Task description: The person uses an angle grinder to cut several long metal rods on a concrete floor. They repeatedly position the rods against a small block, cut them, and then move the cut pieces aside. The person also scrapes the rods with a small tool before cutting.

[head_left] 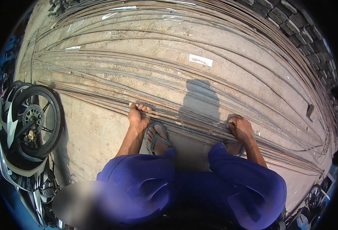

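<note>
A bundle of long, rusty steel rods [192, 124] runs from left to right across the ground just beyond my feet. My left hand [139, 115] is at the near side of the bundle, palm turned up, with its fingers curled around some of the rods. Farther right, my right hand [241, 127] is closed at the same bundle, its knuckles up. Exactly how many rods each hand encloses is hidden by the fingers. My left foot, in a dark flip-flop [157, 138], stands close against the rods between my hands.
More rods [138, 57] fan out over the dusty concrete ground. A motorcycle [31, 122] is parked at the left, its front wheel near the rod ends. Stacked grey blocks [287, 19] line the far right. A white label [200, 60] lies beyond the rods.
</note>
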The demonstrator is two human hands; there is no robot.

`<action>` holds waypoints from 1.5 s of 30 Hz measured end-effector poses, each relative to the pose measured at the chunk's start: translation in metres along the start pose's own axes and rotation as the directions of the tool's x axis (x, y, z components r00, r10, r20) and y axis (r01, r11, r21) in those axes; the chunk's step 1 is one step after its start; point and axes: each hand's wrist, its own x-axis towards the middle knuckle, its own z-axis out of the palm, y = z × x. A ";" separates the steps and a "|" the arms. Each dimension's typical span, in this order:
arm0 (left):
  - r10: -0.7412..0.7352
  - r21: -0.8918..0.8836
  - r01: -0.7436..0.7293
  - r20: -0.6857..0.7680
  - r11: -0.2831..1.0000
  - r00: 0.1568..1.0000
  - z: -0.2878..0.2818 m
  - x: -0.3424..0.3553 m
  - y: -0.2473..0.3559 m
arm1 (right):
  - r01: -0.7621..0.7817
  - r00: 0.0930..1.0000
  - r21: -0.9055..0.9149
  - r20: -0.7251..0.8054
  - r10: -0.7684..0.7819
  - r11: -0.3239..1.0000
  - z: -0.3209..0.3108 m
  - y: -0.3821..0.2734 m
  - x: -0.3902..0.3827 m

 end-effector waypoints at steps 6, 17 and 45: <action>0.020 -0.036 -0.023 -0.080 0.999 0.997 0.015 -0.006 -0.007 | 0.279 0.956 0.119 -0.129 -0.264 0.953 0.025 -0.016 0.009; 0.012 -0.059 -0.018 -0.104 0.998 0.994 0.018 -0.006 -0.008 | 0.115 0.929 0.415 0.276 -0.245 0.903 -0.033 -0.042 0.020; -0.106 0.227 -0.668 0.901 -0.709 0.420 0.009 0.028 0.068 | 0.009 0.995 0.020 -0.101 -0.007 1.000 -0.074 -0.049 -0.005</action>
